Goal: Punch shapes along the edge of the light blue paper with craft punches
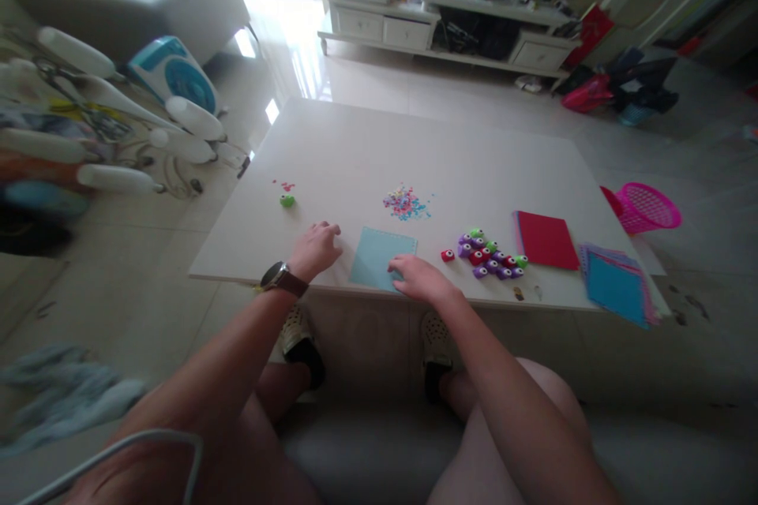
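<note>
Blue sheet (379,256) lies flat at table (355,142) near edge. Right hand (418,276) pinches its near corner; left hand (317,247) rests loosely curled beside, empty. Sheet best lifted by that corner, kept clear of confetti (404,203).

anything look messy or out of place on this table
A loose scatter of tiny pink and blue paper bits lies mid-table beyond the light blue sheet under the right hand. One green punch sits alone far left beside a few more bits, apart from the cluster of punches. Nothing looks damaged.
</note>
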### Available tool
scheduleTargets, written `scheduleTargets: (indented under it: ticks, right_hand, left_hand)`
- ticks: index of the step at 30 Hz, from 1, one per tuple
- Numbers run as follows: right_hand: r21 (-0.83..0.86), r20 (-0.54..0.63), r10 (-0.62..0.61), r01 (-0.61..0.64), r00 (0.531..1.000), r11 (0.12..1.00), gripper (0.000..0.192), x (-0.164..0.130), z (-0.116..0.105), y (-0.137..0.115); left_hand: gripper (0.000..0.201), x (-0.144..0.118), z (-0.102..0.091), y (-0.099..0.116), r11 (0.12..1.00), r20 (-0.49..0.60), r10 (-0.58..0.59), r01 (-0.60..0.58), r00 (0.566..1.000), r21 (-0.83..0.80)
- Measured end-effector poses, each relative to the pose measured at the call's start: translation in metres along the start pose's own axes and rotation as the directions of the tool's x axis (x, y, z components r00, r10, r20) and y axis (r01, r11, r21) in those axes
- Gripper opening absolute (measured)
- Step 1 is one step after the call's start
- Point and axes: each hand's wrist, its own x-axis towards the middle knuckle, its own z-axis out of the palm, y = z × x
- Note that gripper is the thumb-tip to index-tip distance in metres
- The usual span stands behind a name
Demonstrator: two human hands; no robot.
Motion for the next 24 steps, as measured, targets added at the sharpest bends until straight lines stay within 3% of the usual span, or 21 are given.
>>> scheduleTargets:
  ticks: [2, 5, 8, 16, 20, 24]
  right_hand:
    - [0.000, -0.004, 0.000, 0.000, 1.000, 1.000, 0.028, 0.000, 0.000, 0.000]
    - [-0.006, -0.009, 0.006, -0.006, 1.000, 1.000, 0.028, 0.000, -0.001, -0.001]
    - [-0.019, -0.003, 0.019, -0.019, 1.000, 1.000, 0.029, 0.000, -0.002, -0.004]
    - [-0.044, 0.025, 0.058, -0.057, 0.998, 0.997, 0.034, -0.008, -0.005, -0.010]
    - [-0.084, -0.070, 0.123, -0.129, 0.990, 0.988, 0.031, -0.018, -0.006, -0.003]
    - [-0.154, -0.214, 0.269, -0.304, 0.939, 0.940, 0.032, -0.029, -0.010, 0.012]
  left_hand:
    - [0.036, -0.002, 0.008, 0.011, 0.988, 0.024, 0.140, -0.138, 0.990, -0.072]
    - [0.043, -0.005, 0.021, 0.023, 0.934, 0.064, 0.335, -0.322, 0.940, -0.158]
    - [0.050, -0.007, 0.032, 0.027, 0.901, 0.072, 0.416, -0.400, 0.906, -0.168]
    - [0.053, -0.005, 0.040, 0.024, 0.889, 0.053, 0.457, -0.453, 0.888, -0.067]
    - [0.047, -0.006, 0.036, 0.028, 0.906, 0.062, 0.423, -0.423, 0.904, -0.016]
    - [0.041, -0.008, 0.033, 0.036, 0.928, 0.059, 0.370, -0.371, 0.927, 0.009]
